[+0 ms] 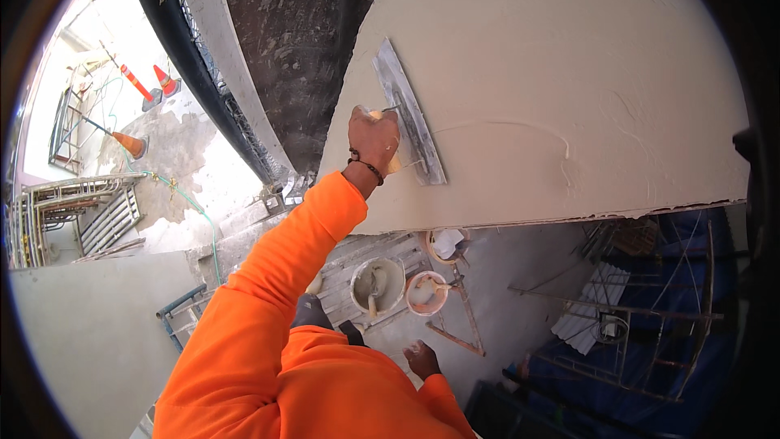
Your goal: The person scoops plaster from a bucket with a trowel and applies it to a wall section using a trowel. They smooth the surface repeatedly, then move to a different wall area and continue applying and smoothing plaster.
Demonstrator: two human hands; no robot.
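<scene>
My left hand (375,144), wearing a dark beaded bracelet, is closed around the handle of a plastering trowel (412,118). The trowel's long metal blade lies against a wall of smooth beige plaster (520,57), close to its left edge. A curved ridge of plaster runs to the right of the blade. Lower down, near my body, my right hand (422,359) hangs away from the wall, its fingers loosely bent and apart, with nothing visible in them. The bucket (354,286) below holds a tool with a pale handle (374,302). Beside it stands a pinkish bucket (440,302) with pale mix inside.
I am above scaffold planks (335,278). Another container (433,250) with a white piece stands under the wall's lower edge. Metal frames (707,301) and a blue sheet (569,362) lie at lower right. Traffic cones (130,144), stacked frames (49,219) and a green hose (191,202) are at left.
</scene>
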